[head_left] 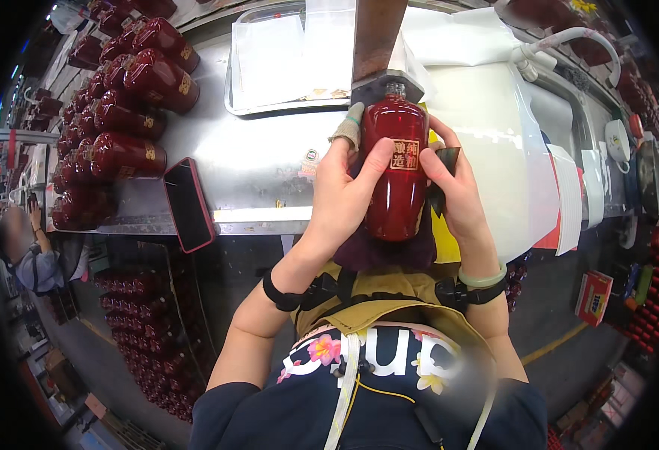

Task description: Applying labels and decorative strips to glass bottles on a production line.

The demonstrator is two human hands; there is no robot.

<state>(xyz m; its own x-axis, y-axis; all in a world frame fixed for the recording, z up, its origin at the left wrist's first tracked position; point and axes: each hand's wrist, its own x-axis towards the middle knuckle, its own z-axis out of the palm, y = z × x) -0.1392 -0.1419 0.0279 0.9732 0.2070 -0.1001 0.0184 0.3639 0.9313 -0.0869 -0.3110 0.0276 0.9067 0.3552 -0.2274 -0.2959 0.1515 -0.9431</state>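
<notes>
A dark red glass bottle [395, 199] with a clear neck and a gold square label lies between my two hands, its neck pointing away from me. My left hand [348, 187] grips its left side, thumb on the glass beside the label, with a pale cloth finger cover [349, 129] on one finger. My right hand [460, 191] closes on the right side, thumb at the label's edge. A thin dark green or black piece [448, 156] sticks out by that hand's fingers; its kind is unclear. Below the bottle's base is a dark purple cloth [367, 251].
An upright brown post [378, 37] stands just beyond the bottle neck. Several red bottles [127, 154] crowd the left of the steel table [262, 169]. A phone [187, 202] overhangs its front edge. White sheets [269, 64] lie on a tray; a person [37, 259] is far left.
</notes>
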